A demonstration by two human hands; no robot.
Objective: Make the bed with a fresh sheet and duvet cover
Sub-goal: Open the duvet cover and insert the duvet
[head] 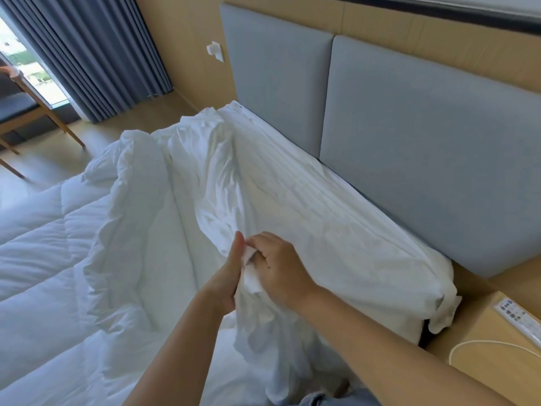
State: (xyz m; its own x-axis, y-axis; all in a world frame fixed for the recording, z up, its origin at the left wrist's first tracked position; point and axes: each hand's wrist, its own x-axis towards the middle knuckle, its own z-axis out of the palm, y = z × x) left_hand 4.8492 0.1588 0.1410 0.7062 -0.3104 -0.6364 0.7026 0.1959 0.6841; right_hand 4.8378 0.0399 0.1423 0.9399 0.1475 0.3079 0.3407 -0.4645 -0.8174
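Head view shows the right hand (pixel 281 271) with its fingers curled round a bunched fold of the white duvet cover (pixel 292 200). The left hand (pixel 227 276) grips the same fold just beside it, and the two hands almost touch. The cover stretches from the hands along the grey headboard (pixel 409 142). The quilted duvet (pixel 44 230) lies on the bed at the left.
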